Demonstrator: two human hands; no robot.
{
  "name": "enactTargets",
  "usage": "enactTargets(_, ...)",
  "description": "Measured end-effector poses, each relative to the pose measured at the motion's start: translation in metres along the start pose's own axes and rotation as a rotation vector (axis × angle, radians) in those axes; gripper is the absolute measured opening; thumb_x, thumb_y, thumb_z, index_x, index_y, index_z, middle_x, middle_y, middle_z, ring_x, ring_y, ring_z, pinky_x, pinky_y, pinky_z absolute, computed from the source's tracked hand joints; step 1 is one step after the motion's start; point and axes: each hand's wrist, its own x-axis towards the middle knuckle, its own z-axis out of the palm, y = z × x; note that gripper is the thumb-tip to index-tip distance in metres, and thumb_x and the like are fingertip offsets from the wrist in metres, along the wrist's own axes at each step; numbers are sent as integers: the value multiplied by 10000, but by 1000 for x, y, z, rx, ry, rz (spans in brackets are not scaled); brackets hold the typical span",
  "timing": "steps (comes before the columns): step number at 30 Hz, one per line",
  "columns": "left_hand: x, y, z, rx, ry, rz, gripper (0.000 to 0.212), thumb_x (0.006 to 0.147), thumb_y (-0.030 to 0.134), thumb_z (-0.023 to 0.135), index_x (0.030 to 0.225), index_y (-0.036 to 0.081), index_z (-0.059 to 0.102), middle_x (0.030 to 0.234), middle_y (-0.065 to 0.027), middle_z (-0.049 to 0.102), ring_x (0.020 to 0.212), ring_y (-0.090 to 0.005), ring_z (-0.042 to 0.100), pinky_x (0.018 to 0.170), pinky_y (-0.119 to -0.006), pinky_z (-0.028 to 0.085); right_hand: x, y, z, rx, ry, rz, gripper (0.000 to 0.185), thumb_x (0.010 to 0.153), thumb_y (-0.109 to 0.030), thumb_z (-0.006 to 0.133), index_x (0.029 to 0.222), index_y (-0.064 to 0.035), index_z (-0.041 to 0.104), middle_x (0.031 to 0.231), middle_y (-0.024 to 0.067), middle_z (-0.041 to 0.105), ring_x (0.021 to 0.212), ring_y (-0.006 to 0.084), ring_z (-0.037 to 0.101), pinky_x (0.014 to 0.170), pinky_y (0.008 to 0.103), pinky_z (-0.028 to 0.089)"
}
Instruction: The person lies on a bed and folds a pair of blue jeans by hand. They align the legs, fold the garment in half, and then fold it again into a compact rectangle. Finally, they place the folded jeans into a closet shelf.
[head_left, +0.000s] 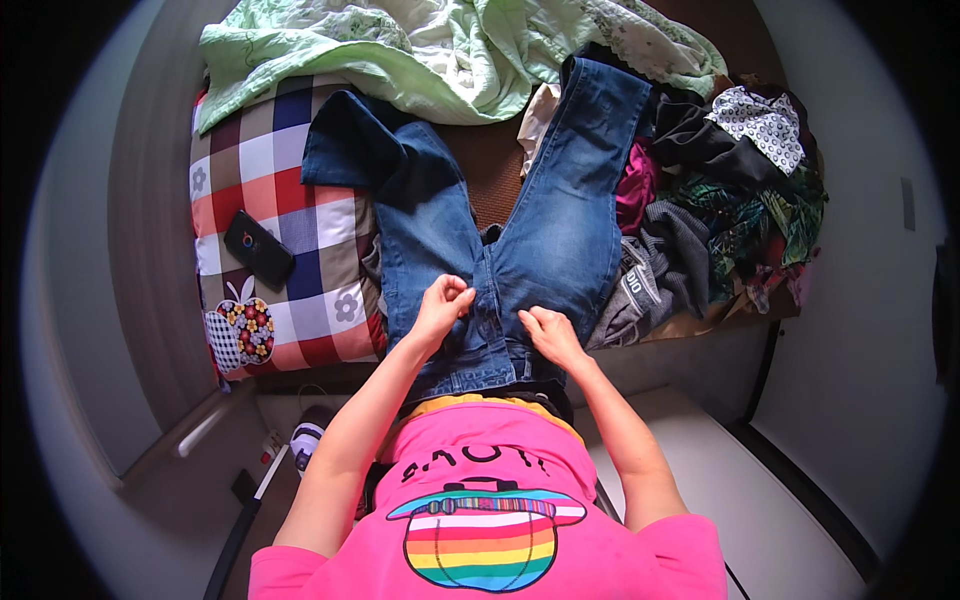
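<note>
A pair of blue jeans (559, 225) lies spread before me, waistband close to my body and legs pointing away. The left leg is folded over at its lower end, while the other stretches nearly straight. Over the front near the fly is my left hand (442, 307), thumb and fingertips pinched together with nothing visible between them. My right hand (553, 334) is on or just above the other side below the waistband. Its fingers are curled, and whether they grip denim is hidden.
Left of the jeans is a checked patchwork cushion (259, 169) with a black smartphone (259, 250) on it. A pale green quilt (450, 71) is bunched at the far side. Piled clothes (739, 195) lie at the right. A white-and-purple bottle (304, 442) is low at left.
</note>
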Motion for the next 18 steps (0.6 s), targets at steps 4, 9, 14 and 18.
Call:
enactTargets(4,-44,12,-13,259,-60,148,185,811,79,650,917,27,506,777,-4,559,702,-65,530,635,-213,438,-20,33,-26,-268,-159,200,377,843,-371,560,743,-12,610,783,207,629,793,374,618,690,461,478)
enactTargets(9,-135,43,-45,845,-160,400,249,725,77,676,929,24,544,924,-109,587,923,-266,544,825,-352,428,-58,51,-42,-302,-594,173,306,729,-314,710,813,-35,614,864,171,652,868,345,625,745,432,491)
enactTargets(14,-174,49,-71,1028,-266,476,344,692,-53,581,1019,46,541,1134,-99,570,1046,-292,503,905,-381,405,-83,50,-34,-325,-562,-36,461,704,-226,731,1057,-49,494,1056,159,540,964,318,564,789,405,460)
enactTargets(18,-180,40,-76,1235,-249,516,498,701,-40,542,1189,47,488,1286,-104,482,1166,-298,439,984,-389,356,-79,43,-28,-546,-479,-225,548,671,-196,731,1120,-46,457,1117,150,482,985,319,531,787,415,450)
